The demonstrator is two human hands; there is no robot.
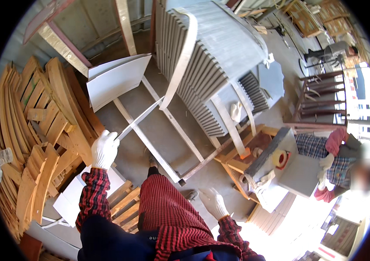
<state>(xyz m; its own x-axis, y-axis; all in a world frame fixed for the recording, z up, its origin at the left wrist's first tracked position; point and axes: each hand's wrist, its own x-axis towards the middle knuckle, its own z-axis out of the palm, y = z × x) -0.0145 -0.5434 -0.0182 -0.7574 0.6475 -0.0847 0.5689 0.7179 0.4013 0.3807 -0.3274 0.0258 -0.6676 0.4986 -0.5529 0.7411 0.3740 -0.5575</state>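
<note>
Clenched in the gloved left hand [104, 149] is the near end of a long pale slat [139, 118], which runs up and away to the right until its far end meets a curved white strip [179, 61] leaning on the grey stack [219, 61]. The grip is seen at the very tip of the slat, so the whole length hangs out beyond the fist; for good handling, a firm wrist would be judged necessary, and the far end should be kept from swinging against the strip or the stack. The gloved right hand [213, 202] is held low and apart, fingers spread and released, with nothing in it; it lies well away from the slat, near the red-checked apron.

Just above the slat a white board [117, 80] is propped at a tilt. Beneath it a frame of pale rails [167, 130] is laid out on the concrete floor [159, 126]. To the left a heap of bare curved wooden pieces [41, 126] is piled, with a plastic cup [1, 157] at its edge. To the right another person in a checked shirt [328, 154] is seated by a wooden block and a roll of tape [282, 158]
</note>
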